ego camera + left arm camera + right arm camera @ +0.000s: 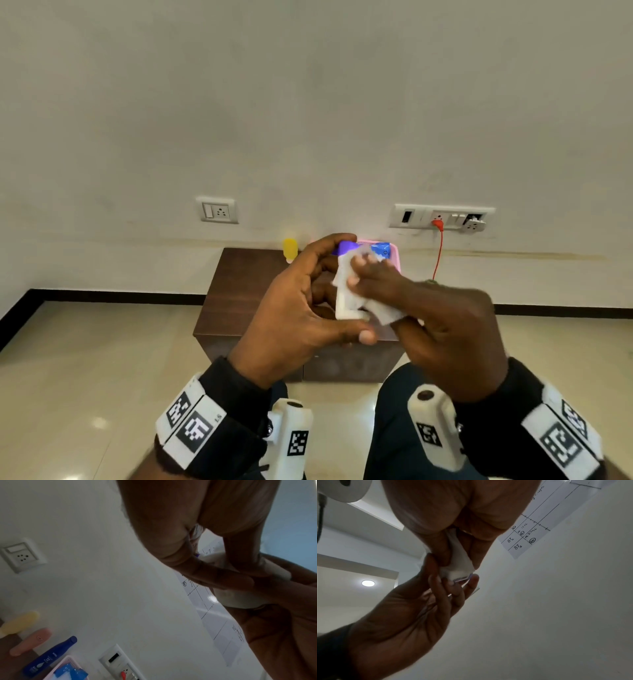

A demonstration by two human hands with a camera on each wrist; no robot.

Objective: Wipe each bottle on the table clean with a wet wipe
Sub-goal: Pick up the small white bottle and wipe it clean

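My left hand [305, 298] holds a white bottle [343, 294] upright above the table, with the index finger on its purple cap [345, 247] and the thumb under its base. My right hand [431, 308] grips a white wet wipe [383, 310] and presses it against the bottle's right side. In the right wrist view the wipe [460, 563] bunches between the right fingers, just above the cap's purple edge [462, 579]. The left wrist view shows a yellow bottle [18, 623], a pink bottle [30, 641] and a dark blue bottle [49, 655] standing on the table.
The brown wooden table [239, 294] stands against the wall. A pink tray [395, 257] holding a blue wipes pack [382, 250] sits at its back right. The yellow bottle [290, 250] stands at the back. A red cable [438, 253] hangs from the wall socket.
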